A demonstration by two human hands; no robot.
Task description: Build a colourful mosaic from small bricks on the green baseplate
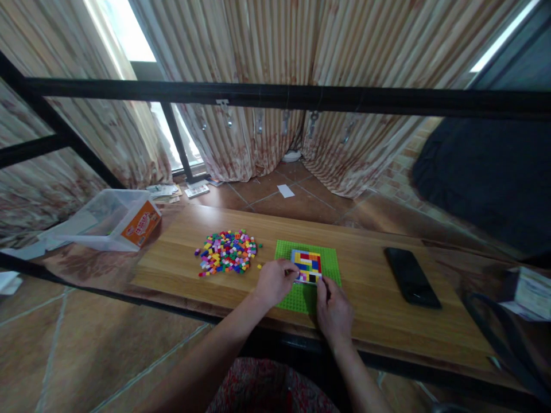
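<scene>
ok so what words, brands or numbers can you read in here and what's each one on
Nothing reads clearly.
Orange label on the clear plastic box: pale characters, too blurred.
White booklet on the floor: dark print, too small.
Printed carton at right: too blurred.
Loose bricks, phone: no lettering I can make out.

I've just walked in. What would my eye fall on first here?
Probably the heap of tiny bright bricks on the left part of the wooden table. Next comes the green baseplate near the middle, bearing a multicoloured brick build, with the left hand and right hand at its near corners. The black phone toward the right end also stands out.
</scene>
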